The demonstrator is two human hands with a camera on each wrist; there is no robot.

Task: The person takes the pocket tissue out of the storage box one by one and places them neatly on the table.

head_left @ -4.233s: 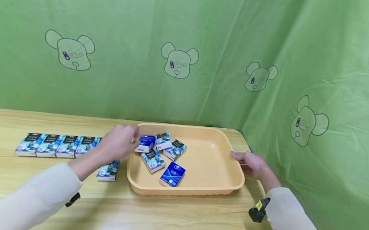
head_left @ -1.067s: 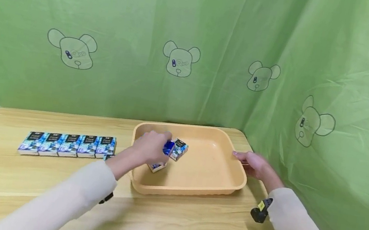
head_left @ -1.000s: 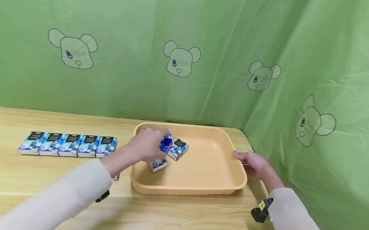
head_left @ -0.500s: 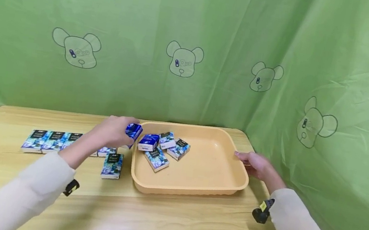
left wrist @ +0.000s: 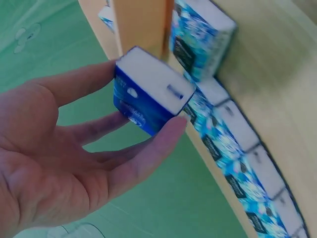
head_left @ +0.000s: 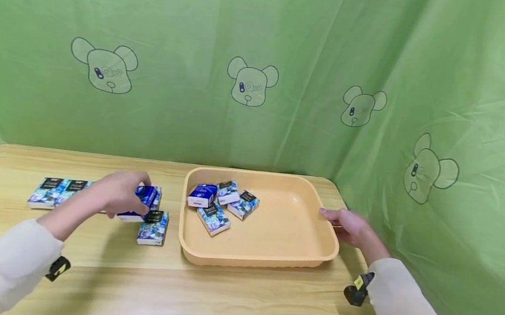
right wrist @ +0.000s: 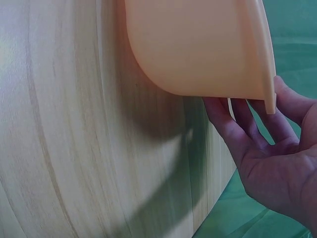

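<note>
My left hand (head_left: 115, 192) pinches a dark blue tissue pack (left wrist: 143, 94) between thumb and fingers, above the right end of a row of floral tissue packs (head_left: 47, 192). The hand and pack hide part of that row in the head view. Just in front of the row's right end lies one more floral pack (head_left: 153, 230). My right hand (head_left: 351, 228) grips the right side of the peach tray (head_left: 260, 263), thumb at the rim (right wrist: 267, 64) and fingers beneath it. In the tray's left half lie another blue pack (head_left: 202, 195) and 3 floral packs (head_left: 214, 218).
Everything stands on a light wooden table (head_left: 209, 305). Green curtains (head_left: 182, 3) with bear-head outlines hang behind the table and along its right side. The tray's right half shows its bare bottom.
My left hand has taken a blue pack out of the tray and carried it left over the rim to the row. My right hand keeps its grip on the tray.
</note>
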